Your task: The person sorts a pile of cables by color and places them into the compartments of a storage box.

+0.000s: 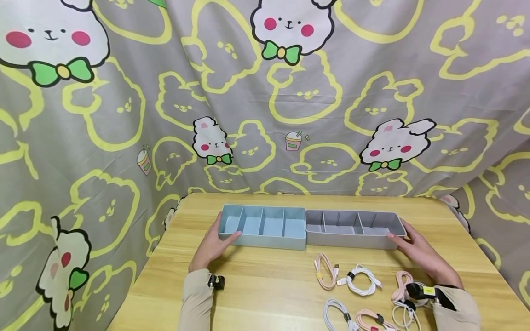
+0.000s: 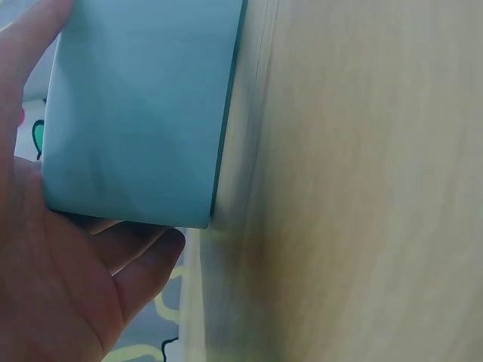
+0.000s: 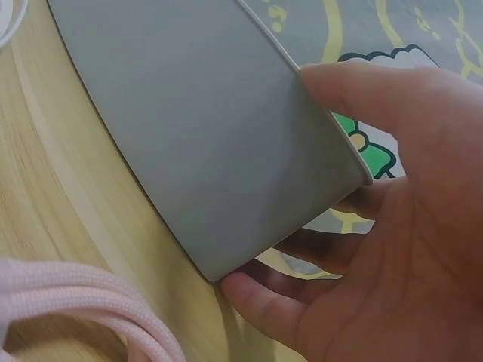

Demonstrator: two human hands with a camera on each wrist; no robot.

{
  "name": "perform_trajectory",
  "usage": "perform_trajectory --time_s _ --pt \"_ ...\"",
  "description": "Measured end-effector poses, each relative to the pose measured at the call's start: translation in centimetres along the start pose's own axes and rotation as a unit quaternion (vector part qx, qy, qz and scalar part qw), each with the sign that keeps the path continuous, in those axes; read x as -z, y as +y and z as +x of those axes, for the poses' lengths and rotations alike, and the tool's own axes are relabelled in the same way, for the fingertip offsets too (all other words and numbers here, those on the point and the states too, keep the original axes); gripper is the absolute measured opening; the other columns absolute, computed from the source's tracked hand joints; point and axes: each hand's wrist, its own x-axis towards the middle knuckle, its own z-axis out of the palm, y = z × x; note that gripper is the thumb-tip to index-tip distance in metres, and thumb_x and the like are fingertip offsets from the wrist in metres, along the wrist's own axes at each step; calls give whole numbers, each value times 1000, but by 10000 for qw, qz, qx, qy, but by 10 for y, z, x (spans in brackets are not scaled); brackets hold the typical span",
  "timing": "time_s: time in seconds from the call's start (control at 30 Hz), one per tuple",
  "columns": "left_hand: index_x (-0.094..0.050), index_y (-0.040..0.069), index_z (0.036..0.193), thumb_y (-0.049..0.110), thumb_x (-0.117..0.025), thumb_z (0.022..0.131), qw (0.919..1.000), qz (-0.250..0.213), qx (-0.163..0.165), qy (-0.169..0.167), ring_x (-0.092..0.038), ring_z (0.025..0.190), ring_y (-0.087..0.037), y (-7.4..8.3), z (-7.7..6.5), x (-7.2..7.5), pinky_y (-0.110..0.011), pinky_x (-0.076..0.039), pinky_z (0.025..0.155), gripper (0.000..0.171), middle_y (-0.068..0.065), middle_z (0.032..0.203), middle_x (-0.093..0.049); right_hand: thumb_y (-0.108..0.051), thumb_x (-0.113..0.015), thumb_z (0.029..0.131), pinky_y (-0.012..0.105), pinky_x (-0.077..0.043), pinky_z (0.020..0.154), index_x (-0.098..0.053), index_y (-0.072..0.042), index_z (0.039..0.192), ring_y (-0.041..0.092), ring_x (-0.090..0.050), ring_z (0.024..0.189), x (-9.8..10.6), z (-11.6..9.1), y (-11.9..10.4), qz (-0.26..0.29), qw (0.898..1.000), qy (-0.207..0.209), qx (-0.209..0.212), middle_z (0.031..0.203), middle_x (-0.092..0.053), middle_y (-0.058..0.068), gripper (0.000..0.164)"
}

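Observation:
A light blue divided storage box (image 1: 262, 241) and a grey divided storage box (image 1: 352, 241) stand end to end on the wooden table, their short ends meeting. My left hand (image 1: 212, 243) grips the outer end of the blue box, thumb over the front rim and fingers around the end wall. Around the grey box's outer end my right hand (image 1: 424, 253) holds in the same way, its thumb at the front rim. In the right wrist view the fingers (image 3: 264, 302) curl past the end of the grey box. The compartments of both boxes hold nothing.
Bundled cables lie in front of the boxes: a pink cable (image 1: 325, 272), a white cable (image 1: 361, 280), another white one (image 1: 337, 312) and several more near the right wrist. A patterned curtain (image 1: 265, 105) hangs behind the wooden table (image 1: 256, 285).

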Motion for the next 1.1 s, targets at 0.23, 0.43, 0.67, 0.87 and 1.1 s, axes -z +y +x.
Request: perform_trajectory --time_s 0.23,0.43,0.67,0.87,1.1 --pt "-1 23 169 84 -60 83 10000 -52 1 -21 -21 158 -44 -1 2 1 -69 -24 124 121 -15 175 -12 -40 -48 110 3 -42 79 9 -3 165 66 -28 143 1 -1 -4 -78 9999 22 -98 164 -9 43 87" --pt "-1 24 169 83 -62 82 10000 -78 48 -21 -21 158 -45 -1 1 2 -69 -25 124 121 -16 175 -12 -40 -48 110 3 -41 78 11 -3 164 70 -25 141 6 -6 -9 31 9999 54 -82 161 -8 48 88" --pt "-1 23 169 83 -62 83 9999 -115 52 -33 -21 158 -45 -1 1 1 -70 -25 124 121 -17 175 -12 -37 -49 110 1 -37 76 6 -2 165 68 -31 137 18 -13 -19 -339 9975 533 305 160 -21 44 85" --pt "-2 23 169 84 -62 82 9999 -123 69 -16 -23 157 -46 -2 1 -1 -70 -25 123 122 -18 174 -14 -28 -54 109 -8 -32 87 -9 -4 167 56 -35 144 20 -18 -32 -491 9873 1164 962 160 -27 40 77" --pt "-2 22 169 83 -62 82 9999 -135 43 -10 -23 158 -46 -2 2 -1 -69 -26 124 122 -18 174 -14 -19 -64 104 -7 -33 97 -29 -12 164 -23 -36 121 14 -23 -53 -414 9724 1631 1614 159 -44 17 70"
